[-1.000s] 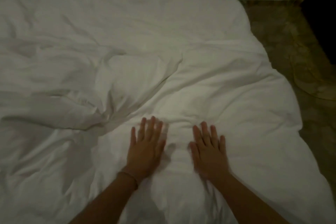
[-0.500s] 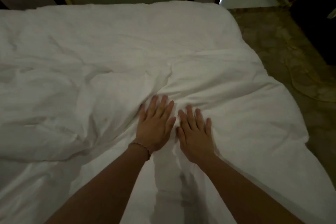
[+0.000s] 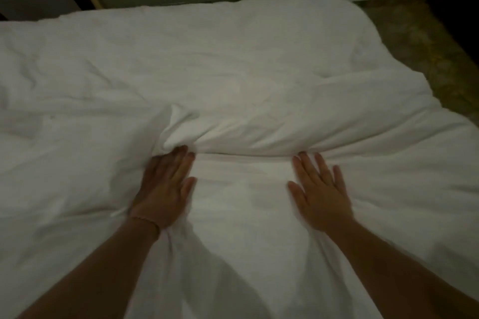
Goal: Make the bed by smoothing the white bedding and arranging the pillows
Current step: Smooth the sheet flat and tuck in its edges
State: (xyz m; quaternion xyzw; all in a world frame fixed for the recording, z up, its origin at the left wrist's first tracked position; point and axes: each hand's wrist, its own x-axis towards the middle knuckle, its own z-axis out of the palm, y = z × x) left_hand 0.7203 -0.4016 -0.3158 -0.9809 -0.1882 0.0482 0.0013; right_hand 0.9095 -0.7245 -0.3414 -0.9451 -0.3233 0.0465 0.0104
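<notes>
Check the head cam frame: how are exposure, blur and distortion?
Head view: dim, underexposed and soft throughout; white duvet reads grey with low-contrast folds; left hand and right hand slightly motion-smeared; forearm shadows fall on the near cloth; wide-angle bowing along the bed's far edge; no glare.

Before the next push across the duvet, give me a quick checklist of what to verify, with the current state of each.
1. Left hand flat on the duvet: ok, fingers straight.
2. Right hand flat on the duvet: ok, fingers spread.
3. Fold ahead of the fingertips flattened: not ok, a thick ridge is bunched there.
4. Far half of the duvet smooth: not ok, creases show.
5. Pillows arranged: cannot tell, none in view.
6. Right edge hanging evenly by the floor: cannot tell.
</notes>
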